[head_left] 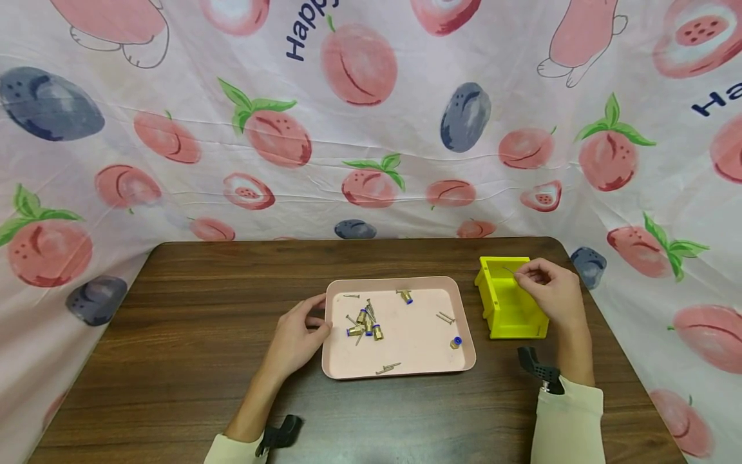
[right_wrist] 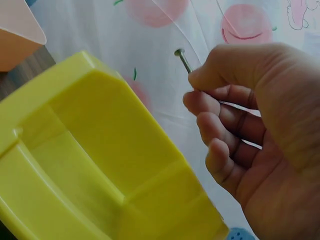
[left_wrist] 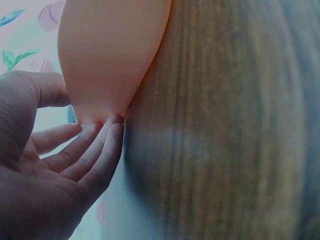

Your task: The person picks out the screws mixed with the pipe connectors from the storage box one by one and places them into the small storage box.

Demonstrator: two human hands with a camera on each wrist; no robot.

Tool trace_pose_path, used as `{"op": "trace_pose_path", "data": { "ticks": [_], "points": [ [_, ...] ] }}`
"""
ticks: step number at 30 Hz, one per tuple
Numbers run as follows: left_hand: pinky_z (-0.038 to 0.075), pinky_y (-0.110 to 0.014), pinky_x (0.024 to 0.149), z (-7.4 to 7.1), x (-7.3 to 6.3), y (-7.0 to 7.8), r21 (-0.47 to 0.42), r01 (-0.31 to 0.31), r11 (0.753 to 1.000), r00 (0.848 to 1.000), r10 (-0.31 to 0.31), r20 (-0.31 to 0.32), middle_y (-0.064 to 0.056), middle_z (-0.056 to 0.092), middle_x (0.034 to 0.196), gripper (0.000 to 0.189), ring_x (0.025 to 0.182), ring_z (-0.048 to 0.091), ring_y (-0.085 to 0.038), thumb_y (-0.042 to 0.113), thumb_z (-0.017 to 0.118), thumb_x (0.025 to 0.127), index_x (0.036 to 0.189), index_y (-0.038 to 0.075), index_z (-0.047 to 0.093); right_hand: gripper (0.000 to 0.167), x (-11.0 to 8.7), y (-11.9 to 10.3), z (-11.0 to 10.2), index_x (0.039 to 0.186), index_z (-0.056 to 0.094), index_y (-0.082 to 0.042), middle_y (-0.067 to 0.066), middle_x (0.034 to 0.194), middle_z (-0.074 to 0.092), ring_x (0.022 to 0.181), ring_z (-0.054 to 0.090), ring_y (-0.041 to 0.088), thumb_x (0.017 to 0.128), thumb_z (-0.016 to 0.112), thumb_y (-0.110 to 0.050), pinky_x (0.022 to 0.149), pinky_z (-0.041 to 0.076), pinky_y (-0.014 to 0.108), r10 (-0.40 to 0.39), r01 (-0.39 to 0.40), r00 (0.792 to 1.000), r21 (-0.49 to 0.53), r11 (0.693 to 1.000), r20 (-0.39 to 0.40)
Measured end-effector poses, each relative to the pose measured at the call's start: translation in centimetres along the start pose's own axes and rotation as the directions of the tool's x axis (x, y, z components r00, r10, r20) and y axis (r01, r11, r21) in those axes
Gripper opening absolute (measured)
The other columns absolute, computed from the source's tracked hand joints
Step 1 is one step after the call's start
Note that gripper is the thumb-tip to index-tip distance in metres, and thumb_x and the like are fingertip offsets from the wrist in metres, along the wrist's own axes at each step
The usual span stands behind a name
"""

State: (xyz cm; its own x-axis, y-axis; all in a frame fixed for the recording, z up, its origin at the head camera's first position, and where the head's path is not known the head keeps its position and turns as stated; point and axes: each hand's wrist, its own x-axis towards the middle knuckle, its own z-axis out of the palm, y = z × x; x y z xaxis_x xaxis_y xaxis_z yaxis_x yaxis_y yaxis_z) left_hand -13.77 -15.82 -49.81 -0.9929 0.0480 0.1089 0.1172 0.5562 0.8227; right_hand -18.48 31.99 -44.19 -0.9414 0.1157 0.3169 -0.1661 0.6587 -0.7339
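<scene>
My right hand (head_left: 547, 289) pinches a screw (right_wrist: 183, 61) between thumb and forefinger, its head sticking out past the fingertips. That hand is over the right side of a yellow bin (head_left: 517, 330). At the left end of a shallow pink tray (head_left: 406, 361), my left hand (head_left: 297, 338) holds the rim, thumb at the top edge and fingertips against the outer wall (left_wrist: 112, 65). In the tray lie brass fittings with blue rings (head_left: 378, 332), several bunched left of centre, plus one fitting (head_left: 456, 343) near the right end. Loose screws (head_left: 388, 368) are scattered among them.
The tray and bin stand side by side on a dark wood table (head_left: 203, 309), the bin to the right. A fruit-printed cloth (head_left: 417, 129) hangs behind the table and along both sides. Each wrist carries a black camera mount (head_left: 540, 369).
</scene>
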Motion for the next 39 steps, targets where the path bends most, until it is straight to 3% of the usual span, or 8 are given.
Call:
{"op": "trace_pose_path", "data": {
  "ticks": [6,23,32,39],
  "points": [
    [0.062,-0.033,0.08,0.0,0.0,0.0,0.012,-0.002,1.0,1.0,0.002,-0.001,-0.017,0.072,0.133,0.055,0.1,0.079,-0.026,0.004,0.075,0.094,0.148,-0.001,0.066,0.016,-0.2,0.2,-0.2,0.101,0.078,0.003,0.014,0.089,0.072,0.077,0.056,0.02,0.098,0.08,-0.012,0.068,0.045,0.013,0.052,-0.053,0.999,-0.091,0.994,-0.015],
    [0.064,-0.037,0.08,0.0,0.0,-0.1,0.008,-0.011,1.0,1.0,0.011,0.002,-0.018,0.072,0.133,0.055,0.1,0.079,-0.027,0.003,0.075,0.094,0.148,-0.002,0.065,0.015,-0.1,0.3,0.0,0.099,0.078,0.001,0.012,0.086,0.072,0.077,0.057,0.024,0.098,0.08,-0.013,0.066,0.045,0.016,0.065,-0.062,0.998,-0.154,0.986,0.014],
    [0.063,-0.034,0.079,0.0,-0.1,-0.1,0.003,-0.017,1.0,1.0,0.017,-0.002,-0.019,0.072,0.132,0.054,0.099,0.079,-0.027,0.003,0.074,0.094,0.147,-0.002,0.065,0.014,0.0,-0.4,0.1,0.102,0.078,0.001,0.013,0.091,0.074,0.075,0.057,0.015,0.098,0.081,-0.013,0.068,0.046,0.014,0.014,-0.011,0.999,-0.076,0.997,0.029],
    [0.063,-0.036,0.08,0.0,-0.1,-0.1,0.006,-0.024,1.0,1.0,0.024,-0.008,-0.018,0.073,0.131,0.055,0.099,0.08,-0.027,0.003,0.074,0.093,0.147,-0.002,0.066,0.013,0.0,-1.8,0.5,0.103,0.078,0.002,0.014,0.091,0.073,0.075,0.057,0.014,0.097,0.082,-0.009,0.068,0.048,0.014,-0.051,0.051,0.997,0.007,0.999,0.054]
  ]
}}
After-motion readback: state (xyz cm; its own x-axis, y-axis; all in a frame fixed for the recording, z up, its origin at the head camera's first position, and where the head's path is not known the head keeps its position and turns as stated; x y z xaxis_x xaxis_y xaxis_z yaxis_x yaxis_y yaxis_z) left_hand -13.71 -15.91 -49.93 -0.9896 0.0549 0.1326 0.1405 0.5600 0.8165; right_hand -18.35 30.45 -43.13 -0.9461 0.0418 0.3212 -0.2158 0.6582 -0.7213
